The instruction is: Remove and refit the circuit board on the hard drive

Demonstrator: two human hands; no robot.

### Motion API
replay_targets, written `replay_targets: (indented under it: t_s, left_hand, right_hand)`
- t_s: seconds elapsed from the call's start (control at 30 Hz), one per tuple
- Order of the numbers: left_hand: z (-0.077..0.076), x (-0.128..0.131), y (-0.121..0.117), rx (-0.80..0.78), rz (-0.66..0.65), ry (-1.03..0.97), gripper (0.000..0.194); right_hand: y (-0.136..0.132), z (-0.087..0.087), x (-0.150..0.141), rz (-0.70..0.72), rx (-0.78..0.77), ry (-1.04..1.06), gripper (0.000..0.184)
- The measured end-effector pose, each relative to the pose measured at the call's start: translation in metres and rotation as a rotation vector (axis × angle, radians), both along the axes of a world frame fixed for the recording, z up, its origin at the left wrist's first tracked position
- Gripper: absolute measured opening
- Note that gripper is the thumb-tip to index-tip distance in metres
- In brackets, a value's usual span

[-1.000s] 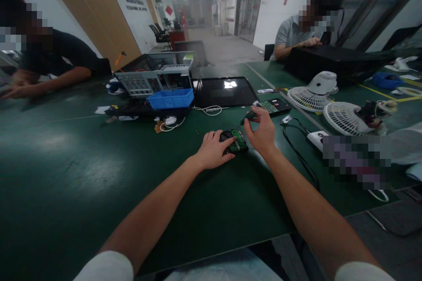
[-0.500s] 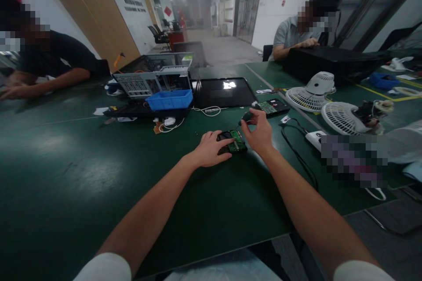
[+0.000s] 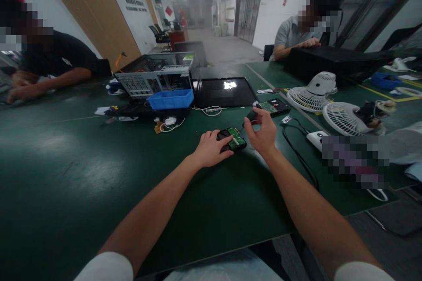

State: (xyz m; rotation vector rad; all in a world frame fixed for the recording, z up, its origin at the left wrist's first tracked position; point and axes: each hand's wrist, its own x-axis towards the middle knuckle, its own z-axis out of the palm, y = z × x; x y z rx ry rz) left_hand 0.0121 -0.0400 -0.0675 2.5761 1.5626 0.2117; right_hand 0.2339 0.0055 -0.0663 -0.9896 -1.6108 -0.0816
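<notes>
A hard drive (image 3: 236,138) with a green circuit board facing up rests on the green table. My left hand (image 3: 211,148) grips it from the left, fingers over its top and the thumb along the near edge. In my right hand (image 3: 263,134) is a screwdriver (image 3: 251,117) with a dark green handle, pinched between thumb and fingers. Its thin shaft points down and left at the drive's far right corner; whether the tip touches is too small to tell. Just beyond my right hand lies a second hard drive (image 3: 276,106), also board side up.
Farther back stand an opened computer case (image 3: 138,85), a blue tray (image 3: 171,99) and a dark flat panel (image 3: 226,91). White fan parts (image 3: 341,116), a power strip (image 3: 315,138) and black cables (image 3: 296,151) are on the right. Two people sit across the table.
My right hand and the screwdriver have shifted slightly right, away from the drive. The drive looks slightly turned or tilted under my left hand.
</notes>
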Motion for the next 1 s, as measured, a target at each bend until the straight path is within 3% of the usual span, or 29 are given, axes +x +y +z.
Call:
replay_targets:
  t_s: [1.0]
  left_hand:
    - [-0.0023,0.0041,-0.0024,0.047,0.061,0.031,0.065]
  right_hand:
    - [-0.0033,0.0012,-0.0023,0.009,-0.017,-0.014,0.040]
